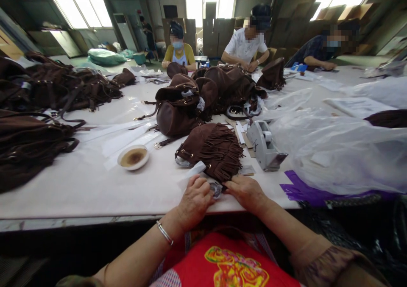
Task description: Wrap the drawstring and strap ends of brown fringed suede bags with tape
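Note:
A dark brown fringed bag (211, 149) lies on the table directly in front of me, its eyeleted opening toward the left. At the bag's near end, my left hand (196, 196) has its fingers curled round a crumpled piece of clear plastic (216, 189). My right hand (246, 190) is just right of it, thumb and fingers pinched together on a small dark strap-like piece (224, 188) by the fringe. Part of that piece is hidden by the fingers. White tissue (193, 171) sticks up behind my left hand.
A tape dispenser (265, 145) stands right of the bag, a shallow dish (132, 157) left. Brown bags (178, 104) are heaped behind; more (28, 147) lie far left. Clear plastic bags (343, 147) and purple plastic (302, 189) cover the right. Several people work across the table (79, 185).

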The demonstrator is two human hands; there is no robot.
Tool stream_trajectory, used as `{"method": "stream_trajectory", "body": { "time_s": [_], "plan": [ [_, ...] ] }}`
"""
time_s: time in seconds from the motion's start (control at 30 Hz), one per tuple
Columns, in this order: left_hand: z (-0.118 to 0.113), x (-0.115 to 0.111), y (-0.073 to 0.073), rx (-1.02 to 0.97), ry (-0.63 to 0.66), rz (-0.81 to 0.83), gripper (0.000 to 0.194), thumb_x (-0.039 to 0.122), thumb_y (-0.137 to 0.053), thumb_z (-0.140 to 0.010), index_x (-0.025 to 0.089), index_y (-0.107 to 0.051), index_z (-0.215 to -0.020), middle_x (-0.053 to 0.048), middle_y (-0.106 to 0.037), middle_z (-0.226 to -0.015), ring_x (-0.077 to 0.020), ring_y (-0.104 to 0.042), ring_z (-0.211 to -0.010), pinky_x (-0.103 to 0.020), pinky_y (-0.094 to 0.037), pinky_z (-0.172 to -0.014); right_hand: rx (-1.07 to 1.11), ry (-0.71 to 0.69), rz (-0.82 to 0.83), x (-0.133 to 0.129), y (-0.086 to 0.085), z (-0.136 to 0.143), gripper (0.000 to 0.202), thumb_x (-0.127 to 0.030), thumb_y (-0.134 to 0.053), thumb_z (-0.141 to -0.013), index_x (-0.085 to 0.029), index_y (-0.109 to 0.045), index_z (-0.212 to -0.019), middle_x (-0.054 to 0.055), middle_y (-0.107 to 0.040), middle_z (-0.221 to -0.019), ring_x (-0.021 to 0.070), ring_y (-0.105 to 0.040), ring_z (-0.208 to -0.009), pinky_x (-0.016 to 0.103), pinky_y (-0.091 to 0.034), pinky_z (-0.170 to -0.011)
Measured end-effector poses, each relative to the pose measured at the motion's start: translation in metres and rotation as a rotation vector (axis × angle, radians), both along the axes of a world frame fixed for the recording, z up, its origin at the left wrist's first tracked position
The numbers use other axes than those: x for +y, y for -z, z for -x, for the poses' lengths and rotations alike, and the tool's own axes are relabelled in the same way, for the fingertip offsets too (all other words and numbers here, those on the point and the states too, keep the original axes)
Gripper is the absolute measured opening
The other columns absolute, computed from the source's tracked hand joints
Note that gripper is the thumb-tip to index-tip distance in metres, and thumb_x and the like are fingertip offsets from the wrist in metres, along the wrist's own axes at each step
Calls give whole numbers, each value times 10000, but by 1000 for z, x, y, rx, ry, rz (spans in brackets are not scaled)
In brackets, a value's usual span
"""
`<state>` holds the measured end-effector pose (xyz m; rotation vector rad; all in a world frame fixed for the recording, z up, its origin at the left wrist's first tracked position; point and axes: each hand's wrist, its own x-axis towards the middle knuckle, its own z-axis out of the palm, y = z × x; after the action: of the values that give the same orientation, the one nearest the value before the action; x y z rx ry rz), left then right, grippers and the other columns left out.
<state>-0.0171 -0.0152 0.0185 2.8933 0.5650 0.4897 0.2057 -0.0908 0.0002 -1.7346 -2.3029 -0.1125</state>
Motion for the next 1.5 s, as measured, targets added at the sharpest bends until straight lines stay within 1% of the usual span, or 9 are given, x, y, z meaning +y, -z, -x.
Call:
{"method": "stream_trajectory", "body": {
  "time_s": [0.3, 0.53, 0.67, 0.83, 0.93, 1.07, 1.17, 1.3, 1.5],
  "plan": [
    [5, -3, 5, -16, 10, 5, 130, 206, -527, -933, 211, -652, -969, -38, -608, -915, -217, -504, -1053, -457, -267, -1120, -44, -77, 35, -10, -20, 21, 366, -239, -596, -919, -246, -591, -1285, 13, -629, -755, 147, -533, -643, 285, -288, -571],
    [-3, -9, -4, -10, -60, 15, 188, 357, -546, -934, 202, -647, -901, -55, -581, -911, -241, -493, -997, -484, -335, -1063, -1, -60, 134, -3, -15, 28, 123, -209, -592, -897, -216, -685, -977, 19, -629, -763, 151, -549, -691, 286, -302, -581],
    [-8, -11, -3, -49, -60, 22, 165, 300, -550, -928, 200, -640, -831, -52, -566, -863, -239, -492, -969, -491, -365, -1027, 65, -55, 148, -3, -14, 28, 112, -244, -589, -910, -213, -680, -967, 24, -647, -790, 161, -574, -732, 274, -354, -614],
    [-10, -9, 9, -165, -80, 80, 122, 204, -532, -906, 181, -625, -830, -76, -548, -878, -240, -498, -909, -412, -470, -814, 242, -60, 43, -14, -10, 25, 235, -218, -511, -951, -200, -637, -1148, 46, -667, -841, 179, -605, -776, 278, -441, -684],
    [-12, -5, 17, -243, -152, 58, 126, 135, -526, -872, 170, -586, -766, -84, -525, -846, -244, -494, -863, -394, -470, -738, 411, 52, -137, -12, -9, 5, 255, -177, -455, -961, -181, -641, -1135, 74, -674, -894, 188, -621, -851, 286, -483, -767],
    [-14, 0, 25, -299, -178, 30, 143, 91, -523, -839, 172, -550, -724, -93, -510, -836, -250, -485, -841, -396, -466, -708, 442, 365, -274, 18, -21, -44, 245, -184, -438, -960, -151, -669, -1035, 97, -678, -936, 203, -635, -908, 304, -493, -851],
    [-14, 3, 28, -316, -144, 35, 134, 93, -524, -840, 174, -547, -735, -93, -507, -836, -247, -486, -835, -393, -471, -707, 186, 560, -84, 58, -34, -74, 272, -145, -420, -946, -148, -668, -1058, 113, -670, -1037, 207, -626, -977, 299, -473, -897],
    [-13, 4, 31, -323, -137, 37, 117, 93, -522, -841, 178, -548, -765, -95, -515, -856, -244, -500, -845, -389, -476, -715, -17, 621, 107, 112, -40, -87, 305, -61, -420, -897, -128, -675, -1050, 159, -649, -1147, 239, -615, -1031, 338, -468, -888],
    [-9, 10, 43, -331, -108, -5, 94, 88, -546, -804, 179, -551, -780, -110, -529, -888, -252, -514, -857, -389, -491, -721, -95, 659, 179, 150, -40, -87, 286, -46, -481, -847, -76, -706, -1023, 191, -699, -879, 276, -649, -895, 423, -471, -837]
  ]
}}
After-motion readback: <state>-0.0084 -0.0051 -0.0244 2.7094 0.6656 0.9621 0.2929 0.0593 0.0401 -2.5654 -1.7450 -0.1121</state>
